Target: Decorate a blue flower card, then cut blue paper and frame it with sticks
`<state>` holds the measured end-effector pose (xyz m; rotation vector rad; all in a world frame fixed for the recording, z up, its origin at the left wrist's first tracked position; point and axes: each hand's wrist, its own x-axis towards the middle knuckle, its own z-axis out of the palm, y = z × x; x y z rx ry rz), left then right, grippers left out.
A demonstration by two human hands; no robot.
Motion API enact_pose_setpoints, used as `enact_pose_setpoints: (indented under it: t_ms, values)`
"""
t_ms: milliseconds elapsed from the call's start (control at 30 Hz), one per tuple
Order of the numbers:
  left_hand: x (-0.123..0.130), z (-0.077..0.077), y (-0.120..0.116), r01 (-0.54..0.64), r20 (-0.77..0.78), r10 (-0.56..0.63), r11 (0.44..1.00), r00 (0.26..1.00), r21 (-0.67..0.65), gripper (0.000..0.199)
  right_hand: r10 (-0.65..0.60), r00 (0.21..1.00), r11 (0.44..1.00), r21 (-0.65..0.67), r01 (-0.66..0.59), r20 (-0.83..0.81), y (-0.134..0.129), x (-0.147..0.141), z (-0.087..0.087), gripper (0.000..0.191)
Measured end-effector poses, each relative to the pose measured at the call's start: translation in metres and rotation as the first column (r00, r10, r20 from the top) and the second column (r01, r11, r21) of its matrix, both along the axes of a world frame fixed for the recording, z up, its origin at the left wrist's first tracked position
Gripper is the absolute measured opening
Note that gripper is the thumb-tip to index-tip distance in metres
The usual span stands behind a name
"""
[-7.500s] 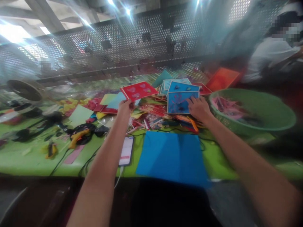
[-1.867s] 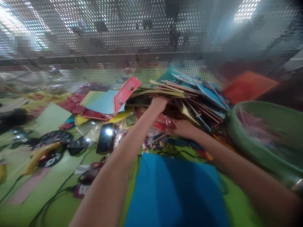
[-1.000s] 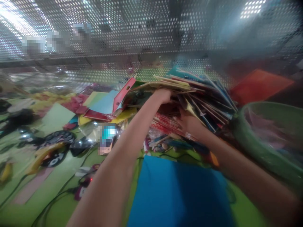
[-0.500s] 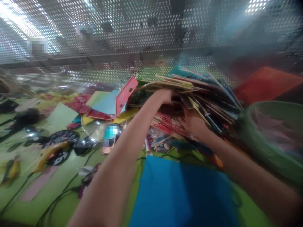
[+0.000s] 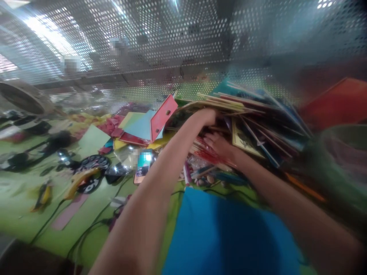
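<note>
My left hand (image 5: 208,115) reaches into the front of a messy pile of thin boards and cards (image 5: 226,100). Its fingers are hidden under the pile's raised edge. Just below and to the right, my right hand (image 5: 222,148) lies with fingers stretched out on a bundle of red strips in clear plastic (image 5: 205,152). A yellow card with a dark print (image 5: 245,142) leans beside that wrist. Nearer to me, a large blue sheet (image 5: 197,229) lies flat beneath my forearms, partly in shadow.
To the left are a lit phone (image 5: 143,164), a yellow-handled tool with a cord (image 5: 82,180), a black round disc (image 5: 96,162) and a pink strip (image 5: 69,214). A green tub (image 5: 321,164) stands at the right. Perforated metal mesh (image 5: 183,42) rises behind.
The view has shifted left, so things appear further right. My right hand has moved left from the pile's edge onto the red strips, its fingers stretched out. The yellow card now shows more.
</note>
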<state>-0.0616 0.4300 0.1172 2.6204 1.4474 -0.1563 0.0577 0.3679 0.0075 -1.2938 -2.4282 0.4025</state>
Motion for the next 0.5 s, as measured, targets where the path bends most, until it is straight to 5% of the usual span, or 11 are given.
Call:
enact_pose_setpoints:
  t_ms: [267,500]
  values:
    - [-0.015,-0.001,-0.004,0.035,0.171,-0.027,0.998,0.985,-0.049,0.050,-0.028,0.998,0.994,-0.103,0.022,-0.050,0.028,0.006,0.024,0.054]
    - [-0.037,0.010,-0.022,0.057,0.210,-0.064,0.998,0.976,0.038,0.049,0.070,0.992,0.973,-0.212,-0.092,-0.109,0.026,0.019,0.010,0.106]
